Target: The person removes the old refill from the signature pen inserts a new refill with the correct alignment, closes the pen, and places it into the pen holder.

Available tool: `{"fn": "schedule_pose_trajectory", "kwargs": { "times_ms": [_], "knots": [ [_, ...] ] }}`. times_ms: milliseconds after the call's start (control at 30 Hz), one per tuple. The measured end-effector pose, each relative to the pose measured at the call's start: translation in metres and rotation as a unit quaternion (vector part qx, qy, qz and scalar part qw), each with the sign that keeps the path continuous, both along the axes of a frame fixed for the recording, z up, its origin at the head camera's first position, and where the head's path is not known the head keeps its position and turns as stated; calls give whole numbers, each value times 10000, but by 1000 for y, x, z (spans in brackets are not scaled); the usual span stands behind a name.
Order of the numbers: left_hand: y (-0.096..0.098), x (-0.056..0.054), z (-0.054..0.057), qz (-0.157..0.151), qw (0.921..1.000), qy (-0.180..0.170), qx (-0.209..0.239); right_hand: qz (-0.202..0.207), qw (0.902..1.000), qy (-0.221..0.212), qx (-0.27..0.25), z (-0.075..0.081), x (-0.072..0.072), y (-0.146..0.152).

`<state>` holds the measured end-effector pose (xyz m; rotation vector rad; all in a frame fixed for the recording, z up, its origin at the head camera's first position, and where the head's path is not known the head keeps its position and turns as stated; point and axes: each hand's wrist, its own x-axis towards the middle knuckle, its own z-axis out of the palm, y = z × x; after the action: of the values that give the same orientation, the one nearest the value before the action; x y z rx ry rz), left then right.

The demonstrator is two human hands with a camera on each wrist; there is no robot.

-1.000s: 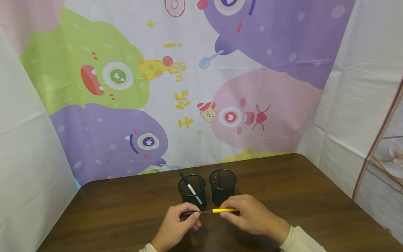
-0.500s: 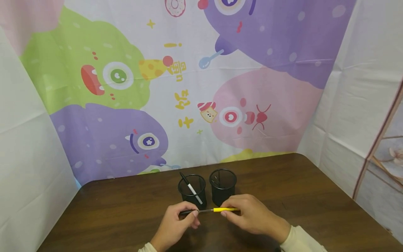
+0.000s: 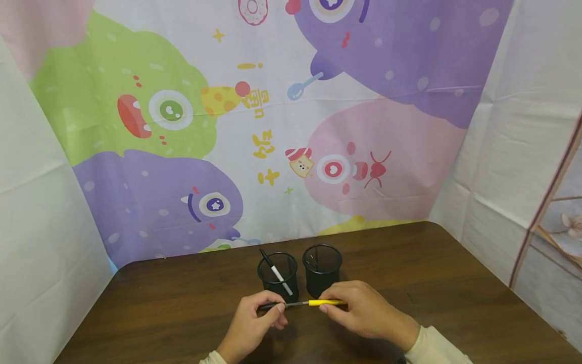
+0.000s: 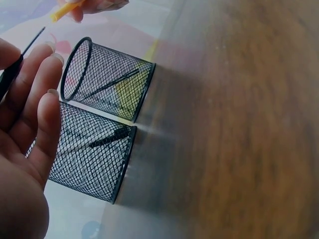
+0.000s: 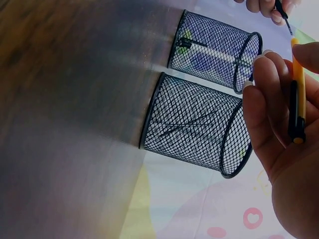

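My left hand [image 3: 252, 323] pinches a slim black-handled tool [image 3: 269, 306] with a thin metal shaft, like a small screwdriver. Between thumb and fingers, my right hand [image 3: 370, 313] holds a yellow pen-shaped barrel [image 3: 325, 303] with a black clip [image 5: 294, 112] along its side. Shaft and barrel lie nearly in line, the shaft's tip facing the barrel's end. A small gap between them shows in the left wrist view, near the barrel [image 4: 65, 10]. Both hands hover just in front of two black mesh pen cups; the left fingers hide part of the handle.
The left mesh cup [image 3: 273, 290] has a black-and-white marker [image 3: 283, 279] leaning in it. Beside it, the right mesh cup [image 3: 322, 283] contains thin dark sticks that are hard to make out. The brown wooden table [image 3: 182, 298] meets a printed cloth [image 3: 273, 217] at the back.
The left hand has shifted slightly left with the black-handled tool, and a little more of the metal shaft shows between the hands. The right hand and the cups are almost unmoved.
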<state>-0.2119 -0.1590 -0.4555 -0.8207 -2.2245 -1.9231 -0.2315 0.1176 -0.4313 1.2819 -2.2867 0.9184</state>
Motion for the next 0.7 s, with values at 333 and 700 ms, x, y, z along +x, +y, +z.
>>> {"fn": "schedule_pose_trajectory", "kwargs": {
  "times_ms": [333, 700],
  "knots": [
    [-2, 0, 0, 164, 9998, -73, 24, -123, 9998, 123, -24, 0, 0, -1],
    [-3, 0, 1, 232, 9997, 26, 86, -235, 9997, 17, 104, 0, 0, -1]
  ]
}}
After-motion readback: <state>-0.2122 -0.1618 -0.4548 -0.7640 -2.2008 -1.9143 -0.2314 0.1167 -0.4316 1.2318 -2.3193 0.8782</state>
